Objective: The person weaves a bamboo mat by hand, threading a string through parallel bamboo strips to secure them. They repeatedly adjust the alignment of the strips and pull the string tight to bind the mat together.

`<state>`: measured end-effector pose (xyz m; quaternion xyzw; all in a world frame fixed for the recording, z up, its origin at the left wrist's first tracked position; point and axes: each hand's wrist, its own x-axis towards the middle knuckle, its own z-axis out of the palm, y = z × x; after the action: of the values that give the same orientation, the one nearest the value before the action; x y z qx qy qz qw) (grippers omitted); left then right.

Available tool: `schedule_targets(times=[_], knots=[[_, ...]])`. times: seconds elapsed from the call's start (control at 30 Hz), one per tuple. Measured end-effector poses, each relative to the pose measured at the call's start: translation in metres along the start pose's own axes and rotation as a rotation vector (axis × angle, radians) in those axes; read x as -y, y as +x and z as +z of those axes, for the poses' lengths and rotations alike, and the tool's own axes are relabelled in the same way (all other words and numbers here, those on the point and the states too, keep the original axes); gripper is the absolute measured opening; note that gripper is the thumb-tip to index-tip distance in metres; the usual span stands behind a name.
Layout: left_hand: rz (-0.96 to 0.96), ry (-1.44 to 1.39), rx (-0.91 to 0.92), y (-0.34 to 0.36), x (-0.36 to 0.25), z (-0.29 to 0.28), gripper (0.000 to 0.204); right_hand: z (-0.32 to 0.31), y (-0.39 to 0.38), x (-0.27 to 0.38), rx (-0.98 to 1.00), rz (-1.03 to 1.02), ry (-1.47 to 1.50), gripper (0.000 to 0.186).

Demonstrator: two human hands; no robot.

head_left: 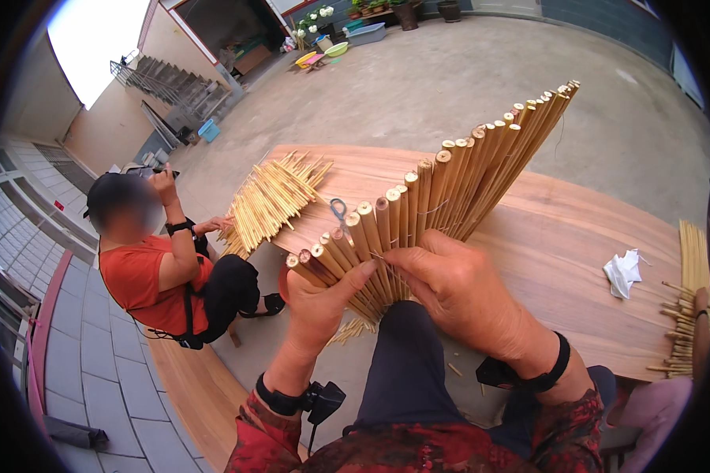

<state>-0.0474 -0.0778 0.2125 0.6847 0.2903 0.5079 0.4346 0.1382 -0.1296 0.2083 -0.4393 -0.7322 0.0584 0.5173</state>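
A row of stalks [443,189], tied side by side with thin thread into a mat, stands over my lap and leans on the table edge. Its cut round ends face up and fan from my left hand toward the far right. With thumb and fingers, my left hand [317,309] grips the stalks at the near left end. My right hand [467,288] is closed at the mat's face, thumb and forefinger pinched on what looks like the thin thread between stalks. Scissors [338,210] with blue-grey handles lie on the table just behind the mat.
The wooden table [560,236] holds a pile of loose stalks [272,197] at left and a crumpled white wrapper [623,273] at right. A person in orange [162,264] sits at left. At the right edge, another person's hand [701,300] is beside more stalks [674,339].
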Motion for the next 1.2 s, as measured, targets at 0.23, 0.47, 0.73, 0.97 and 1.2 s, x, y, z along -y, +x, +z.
schedule_targets(times=[0.23,0.47,0.73,0.97,1.2], knots=[[0.254,0.328,0.136,-0.040,0.019,0.034,0.035,-0.039,-0.048,0.034,0.159,0.240,-0.065,0.016],[0.478,0.307,0.240,-0.086,0.042,0.063,0.040,-0.039,-0.151,0.036,0.113,0.646,0.223,0.026],[0.545,0.319,0.270,-0.099,0.053,0.066,0.033,-0.029,-0.193,0.042,0.013,0.807,0.399,0.029],[0.580,0.249,0.315,-0.098,0.058,0.061,0.032,-0.021,-0.200,0.036,-0.031,0.759,0.457,0.035],[0.616,0.242,0.222,-0.098,0.056,0.064,0.028,-0.018,-0.199,0.023,0.040,0.608,0.266,0.038]])
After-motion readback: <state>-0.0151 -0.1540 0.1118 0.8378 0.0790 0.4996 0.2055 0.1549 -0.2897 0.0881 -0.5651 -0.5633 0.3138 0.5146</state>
